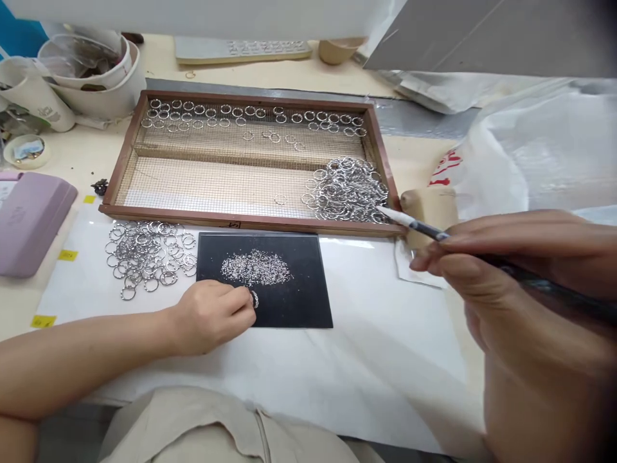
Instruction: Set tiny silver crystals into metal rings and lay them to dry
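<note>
White sheet [376, 360] | one mat [299, 310] | left fingers [240, 302] clamp one ring [255, 299] | right fingers [465, 267] clamp one white-tipped tool [421, 228]

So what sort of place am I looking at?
Probably a jewellery workshop: a mesh tray holds many rings, tiny shiny bits lie on a black mat, and the right hand grips a pen-like tool.

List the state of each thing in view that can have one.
Left hand: closed, pinching ring
Ring: partly hidden
Right hand: gripping tool
Tool: slanted, white tip leftward
Mesh tray: lying flat
Tray rings: heaped right, others along back
Sheet rings: piled loosely
Black mat: flat
Tiny bits: spread on mat
White tubs: nested
</note>
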Demonstrator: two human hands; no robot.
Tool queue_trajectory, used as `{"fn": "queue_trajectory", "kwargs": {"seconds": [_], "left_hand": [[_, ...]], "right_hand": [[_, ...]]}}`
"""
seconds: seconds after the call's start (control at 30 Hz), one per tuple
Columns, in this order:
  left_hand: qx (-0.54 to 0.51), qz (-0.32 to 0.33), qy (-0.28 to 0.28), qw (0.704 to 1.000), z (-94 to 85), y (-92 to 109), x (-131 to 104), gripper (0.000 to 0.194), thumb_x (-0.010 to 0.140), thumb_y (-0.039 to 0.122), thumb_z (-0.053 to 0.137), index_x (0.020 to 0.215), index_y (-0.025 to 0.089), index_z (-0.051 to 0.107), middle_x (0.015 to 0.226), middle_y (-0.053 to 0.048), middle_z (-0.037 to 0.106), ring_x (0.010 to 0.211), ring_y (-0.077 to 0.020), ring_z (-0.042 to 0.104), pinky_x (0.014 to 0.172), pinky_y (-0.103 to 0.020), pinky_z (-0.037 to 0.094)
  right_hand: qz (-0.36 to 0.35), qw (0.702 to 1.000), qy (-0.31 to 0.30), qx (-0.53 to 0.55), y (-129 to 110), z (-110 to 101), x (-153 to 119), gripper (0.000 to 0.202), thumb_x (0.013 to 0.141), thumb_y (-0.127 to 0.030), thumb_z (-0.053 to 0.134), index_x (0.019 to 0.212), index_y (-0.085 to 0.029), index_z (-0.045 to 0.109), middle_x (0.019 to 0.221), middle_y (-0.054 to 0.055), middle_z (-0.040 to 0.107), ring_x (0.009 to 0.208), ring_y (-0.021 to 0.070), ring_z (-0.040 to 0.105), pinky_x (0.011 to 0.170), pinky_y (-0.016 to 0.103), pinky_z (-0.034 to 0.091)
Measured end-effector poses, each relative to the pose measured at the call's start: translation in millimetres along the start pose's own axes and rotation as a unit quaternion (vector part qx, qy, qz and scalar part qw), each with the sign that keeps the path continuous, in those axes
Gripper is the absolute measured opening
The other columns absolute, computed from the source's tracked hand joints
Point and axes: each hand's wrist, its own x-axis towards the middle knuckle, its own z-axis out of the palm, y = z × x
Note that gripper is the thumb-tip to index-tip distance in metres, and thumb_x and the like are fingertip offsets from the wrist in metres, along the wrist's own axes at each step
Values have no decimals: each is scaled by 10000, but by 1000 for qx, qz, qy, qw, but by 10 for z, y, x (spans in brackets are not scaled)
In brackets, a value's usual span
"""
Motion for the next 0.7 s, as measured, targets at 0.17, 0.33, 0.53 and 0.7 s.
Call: {"fn": "queue_trajectory", "kwargs": {"seconds": [0.17,0.33,0.53,0.7], "left_hand": [[8,1,16,1000,6,-2,-12,156,825,102,532,676,147,513,635,9,499,533,-96,366,438,-258,296],[11,2,19,1000,-9,-5,-17,153,818,101,550,678,153,517,647,13,537,533,-85,412,435,-245,315],[34,-8,24,999,-17,-4,-19,143,787,98,594,684,157,514,656,18,582,485,-72,417,420,-244,294],[40,2,34,999,-12,-3,-29,132,795,109,574,682,151,520,650,11,586,498,-64,476,455,-209,365]], "right_hand": [[-205,940,-160,-222,308,-57,-171,230,815,-138,534,1004,-253,595,883,62,641,740,215,603,630,348,486],[-257,898,-217,-285,630,62,-533,316,849,-43,363,1005,-166,608,858,117,668,741,224,607,626,352,510],[-197,920,-163,-297,777,90,-667,357,826,-31,418,1088,-211,580,982,86,684,824,217,633,736,357,511],[-21,951,-8,-310,817,-116,-672,164,817,-164,535,945,-237,608,857,68,686,745,229,650,678,353,499]]}}
